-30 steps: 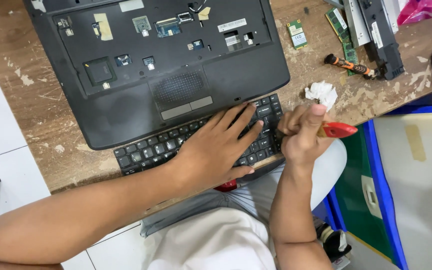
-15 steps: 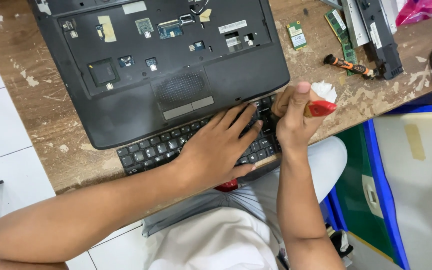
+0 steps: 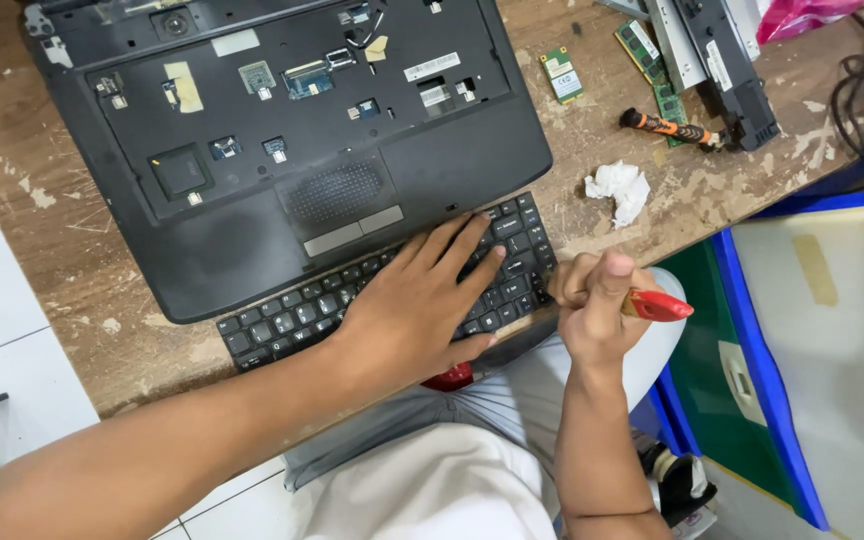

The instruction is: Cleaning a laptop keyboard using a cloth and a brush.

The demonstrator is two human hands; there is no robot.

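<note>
Obs., head cam looking down at bench edge.

L hand: flat, palm down, fingers spread wide over a loose black keyboard, pressing on its R half. Not gripping anything; thumb hangs off the near edge of the kbd.

R hand: closed in a fist around a red-handled tool, thumb up on top. Handle sticks out to the R of the fist; working end hidden behind the fingers, so kind of tool can't be told. Fist sits just off the kbd's R end, at the bench edge, over the person's lap.

Kbd lies angled on the worn wooden bench, its far edge touching or tucked under the front lip of a stripped black laptop base — which of the two, can't tell. Base is just beyond the L fingertips, w/ internals and tape patches exposed.

Beyond R hand: crumpled white tissue near; farther off an orange-black screwdriver and a small green circuit card. To the R of R hand, below bench level, a blue-rimmed bin.
</note>
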